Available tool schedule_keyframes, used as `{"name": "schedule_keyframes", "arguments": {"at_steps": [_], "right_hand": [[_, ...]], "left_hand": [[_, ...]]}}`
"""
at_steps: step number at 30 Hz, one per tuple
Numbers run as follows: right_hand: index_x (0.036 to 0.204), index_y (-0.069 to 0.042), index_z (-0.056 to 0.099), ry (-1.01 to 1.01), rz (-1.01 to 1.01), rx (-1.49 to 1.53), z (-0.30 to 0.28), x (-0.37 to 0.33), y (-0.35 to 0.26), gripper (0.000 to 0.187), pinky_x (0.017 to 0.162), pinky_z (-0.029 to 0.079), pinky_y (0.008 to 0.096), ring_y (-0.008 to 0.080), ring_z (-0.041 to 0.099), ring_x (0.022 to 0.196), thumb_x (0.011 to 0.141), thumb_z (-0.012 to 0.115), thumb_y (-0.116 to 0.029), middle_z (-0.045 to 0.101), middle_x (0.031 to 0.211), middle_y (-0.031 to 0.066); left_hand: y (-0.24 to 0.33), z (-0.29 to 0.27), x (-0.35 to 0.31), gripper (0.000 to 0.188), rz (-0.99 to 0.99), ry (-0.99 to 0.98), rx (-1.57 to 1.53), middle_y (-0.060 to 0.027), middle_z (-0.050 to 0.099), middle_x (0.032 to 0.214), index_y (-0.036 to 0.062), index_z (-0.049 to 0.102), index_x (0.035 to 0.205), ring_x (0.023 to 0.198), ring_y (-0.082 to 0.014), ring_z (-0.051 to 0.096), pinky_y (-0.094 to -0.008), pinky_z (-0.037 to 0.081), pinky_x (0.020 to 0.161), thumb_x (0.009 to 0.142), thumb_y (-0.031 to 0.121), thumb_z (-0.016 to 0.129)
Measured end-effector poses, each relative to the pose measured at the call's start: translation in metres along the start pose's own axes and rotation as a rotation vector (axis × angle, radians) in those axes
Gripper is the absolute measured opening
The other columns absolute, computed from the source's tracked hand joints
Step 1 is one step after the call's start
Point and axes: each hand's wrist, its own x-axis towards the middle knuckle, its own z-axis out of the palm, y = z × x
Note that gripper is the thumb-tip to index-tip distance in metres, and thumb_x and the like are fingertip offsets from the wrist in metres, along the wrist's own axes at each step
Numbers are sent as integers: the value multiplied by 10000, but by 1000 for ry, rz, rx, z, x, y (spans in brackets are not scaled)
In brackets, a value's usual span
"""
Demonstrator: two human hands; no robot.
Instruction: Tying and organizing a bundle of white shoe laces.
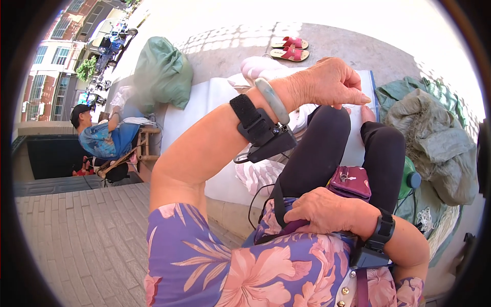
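My left hand (327, 84) is raised at the end of a bent arm, above my dark-trousered knees (322, 138). Its fingers curl in and the thumb meets them; what they hold, if anything, is too small to make out. A pale green bangle (272, 101) circles that wrist, beside a black strapped device (263, 130). Down at my waist, my right hand (319, 210) is closed over a purple strap (286, 228), its fingertips partly hidden. Just beyond it a maroon pouch (350, 182) lies on my lap. Another black device (376, 245) is strapped to the right wrist.
A white sheet (197, 117) spreads under my legs, with striped pale cloth (258, 176) on it. To the right are crumpled sacks (429, 138) and a green bottle (407, 179). A stuffed green sack (163, 71), red sandals (290, 49) and a seated person (110, 130) are farther off.
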Motion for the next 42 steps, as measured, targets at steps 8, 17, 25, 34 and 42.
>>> {"name": "schedule_keyframes", "arguments": {"at_steps": [8, 17, 25, 34, 42], "right_hand": [[698, -25, 573, 631, -19, 389, -62, -6, -23, 82, 485, 425, 278, 161, 544, 485, 711, 618, -92, 553, 566, 69], [717, 10, 561, 559, 55, 646, -89, -3, -60, 92, 445, 340, 236, 56, 376, 499, 764, 592, -63, 483, 529, 24], [749, 32, 605, 932, 24, 324, -92, -2, -92, 178, 479, 395, 285, 157, 503, 487, 843, 588, -118, 548, 574, 103], [1214, -58, 504, 745, 46, 207, -69, 17, -52, 392, 956, 360, 385, 239, 387, 1228, 872, 571, -236, 442, 1298, 121], [813, -47, 661, 941, 604, 509, -99, 27, -61, 396, 705, 397, 325, 86, 483, 578, 892, 533, -414, 541, 612, -3]], "left_hand": [[7, 5, 10, 280, 15, -39, 14, -9, 574, 566, 50, 640, 691, 537, -65, 574, -211, 445, 517, 780, 312, 681], [45, -14, 34, 298, 45, -42, 189, -16, 588, 593, 42, 654, 711, 538, -72, 565, -221, 462, 517, 789, 328, 676], [101, -19, 78, 286, 107, -101, 454, -83, 655, 668, 70, 692, 785, 617, -152, 638, -302, 502, 619, 747, 351, 655], [176, 20, 174, 372, 302, -84, 609, -89, 659, 991, 82, 692, 958, 932, -247, 621, -380, 486, 802, 718, 366, 685], [169, 48, 202, 163, 323, 47, 812, -82, 668, 841, 92, 703, 807, 840, -220, 645, -353, 503, 689, 665, 151, 650]]}}
